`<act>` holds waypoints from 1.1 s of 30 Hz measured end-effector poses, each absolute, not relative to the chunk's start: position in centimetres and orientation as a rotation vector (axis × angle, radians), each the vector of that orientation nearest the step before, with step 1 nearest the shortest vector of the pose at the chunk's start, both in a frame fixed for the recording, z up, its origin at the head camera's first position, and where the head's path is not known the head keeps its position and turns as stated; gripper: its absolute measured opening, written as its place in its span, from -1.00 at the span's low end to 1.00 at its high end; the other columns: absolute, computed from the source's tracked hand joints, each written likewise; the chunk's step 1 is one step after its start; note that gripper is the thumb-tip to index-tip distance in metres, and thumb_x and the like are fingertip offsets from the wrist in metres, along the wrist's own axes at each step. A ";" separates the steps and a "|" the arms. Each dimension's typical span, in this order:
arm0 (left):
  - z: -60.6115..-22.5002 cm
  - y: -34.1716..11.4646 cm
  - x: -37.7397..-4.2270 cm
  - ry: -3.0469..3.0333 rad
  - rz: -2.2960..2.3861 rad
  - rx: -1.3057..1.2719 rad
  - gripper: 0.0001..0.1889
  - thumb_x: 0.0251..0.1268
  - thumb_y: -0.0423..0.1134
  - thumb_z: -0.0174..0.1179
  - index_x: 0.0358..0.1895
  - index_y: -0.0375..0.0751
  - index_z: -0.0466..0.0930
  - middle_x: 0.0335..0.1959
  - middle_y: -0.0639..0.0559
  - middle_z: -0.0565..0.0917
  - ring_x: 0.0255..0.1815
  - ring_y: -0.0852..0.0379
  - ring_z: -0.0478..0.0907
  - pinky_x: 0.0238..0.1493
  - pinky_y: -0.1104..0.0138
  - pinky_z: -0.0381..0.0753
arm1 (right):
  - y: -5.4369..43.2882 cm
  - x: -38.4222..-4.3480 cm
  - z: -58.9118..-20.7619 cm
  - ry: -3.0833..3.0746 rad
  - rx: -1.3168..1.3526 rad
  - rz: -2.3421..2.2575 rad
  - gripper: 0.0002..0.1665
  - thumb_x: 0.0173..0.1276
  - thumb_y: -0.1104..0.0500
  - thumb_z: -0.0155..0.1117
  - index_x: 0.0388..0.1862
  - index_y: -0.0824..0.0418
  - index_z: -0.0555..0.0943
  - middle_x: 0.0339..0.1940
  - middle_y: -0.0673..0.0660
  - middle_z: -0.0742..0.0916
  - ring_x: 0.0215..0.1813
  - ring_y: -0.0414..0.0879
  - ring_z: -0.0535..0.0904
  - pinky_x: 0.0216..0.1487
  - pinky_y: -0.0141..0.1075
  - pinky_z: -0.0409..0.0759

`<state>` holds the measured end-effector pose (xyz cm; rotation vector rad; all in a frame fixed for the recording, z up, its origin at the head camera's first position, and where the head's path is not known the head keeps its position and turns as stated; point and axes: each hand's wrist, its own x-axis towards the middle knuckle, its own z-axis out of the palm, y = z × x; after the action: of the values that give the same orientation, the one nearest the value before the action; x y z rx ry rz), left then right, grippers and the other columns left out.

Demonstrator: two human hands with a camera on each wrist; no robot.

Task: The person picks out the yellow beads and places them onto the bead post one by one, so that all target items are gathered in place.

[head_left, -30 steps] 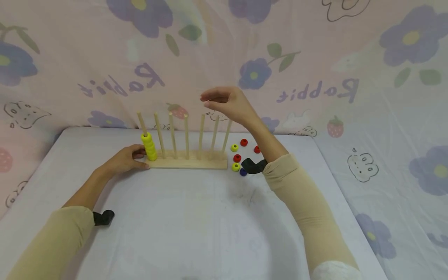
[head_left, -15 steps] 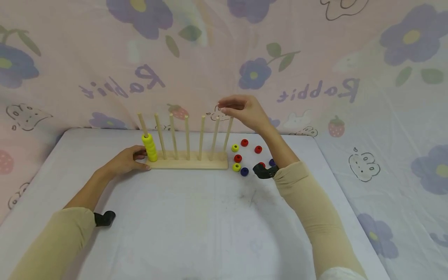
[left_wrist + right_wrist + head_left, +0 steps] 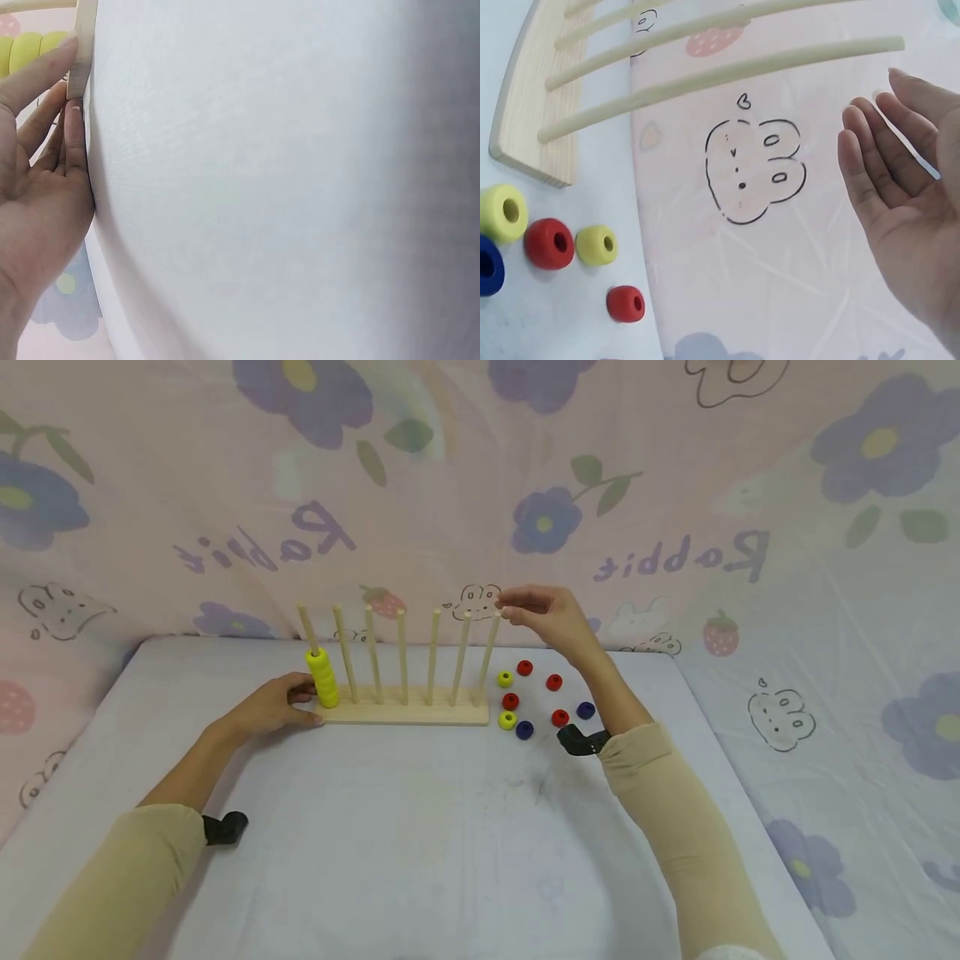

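A wooden peg stand point(image 3: 405, 715) with several upright pegs sits toward the back of the table. Yellow beads point(image 3: 323, 680) are stacked on its leftmost peg; the other pegs are bare. My left hand point(image 3: 272, 705) holds the stand's left end between thumb and fingers, and in the left wrist view the thumb lies on the base point(image 3: 85, 45) close to the beads. Beside the top of the rightmost peg point(image 3: 489, 658) is my right hand point(image 3: 553, 617), raised with loosely bent fingers. Nothing is between those fingers in the right wrist view, where the peg's tip points toward them.
Loose beads lie right of the stand: yellow point(image 3: 507, 720), red point(image 3: 560, 717) and blue point(image 3: 585, 710), under the right forearm's left side. A patterned cloth point(image 3: 420, 510) hangs behind the white table point(image 3: 390, 843).
My right hand has moved right and down, from above the right-hand pegs to beside the rightmost peg's top, uncovering more loose beads. My left hand stays on the stand's end.
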<state>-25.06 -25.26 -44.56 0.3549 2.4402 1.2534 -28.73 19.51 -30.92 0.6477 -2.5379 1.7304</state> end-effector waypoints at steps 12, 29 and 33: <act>-44.3 -25.2 -25.4 2.443 1.251 0.355 -0.10 0.16 -0.20 0.46 0.45 -0.49 0.15 0.35 -0.43 0.35 0.35 -0.32 0.32 0.42 -0.11 0.26 | 21.9 -28.4 -35.0 -2.631 0.492 1.662 -0.58 0.36 0.10 0.39 0.15 0.21 0.67 0.09 0.16 0.74 0.10 -0.06 0.68 0.16 -0.27 0.63; -44.7 -25.0 -25.3 2.447 1.251 0.333 -0.12 0.17 -0.24 0.45 0.45 -0.50 0.14 0.34 -0.44 0.35 0.34 -0.33 0.33 0.41 -0.12 0.27 | 23.2 -28.3 -40.9 -2.660 0.370 1.627 -0.67 0.37 0.21 0.37 0.10 0.17 0.70 0.05 0.16 0.75 0.07 -0.04 0.69 0.11 -0.24 0.65; -44.6 -25.0 -25.3 2.447 1.249 0.331 -0.11 0.17 -0.21 0.45 0.46 -0.48 0.14 0.36 -0.42 0.34 0.36 -0.32 0.31 0.43 -0.11 0.25 | 23.2 -28.5 -42.1 -2.666 0.333 1.627 -0.66 0.34 0.19 0.40 0.09 0.17 0.71 0.04 0.12 0.76 0.08 -0.05 0.68 0.11 -0.29 0.65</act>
<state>-25.25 -25.02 -44.58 0.3315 2.4469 1.2492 -28.52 23.24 -42.13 0.3332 -2.6658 1.6267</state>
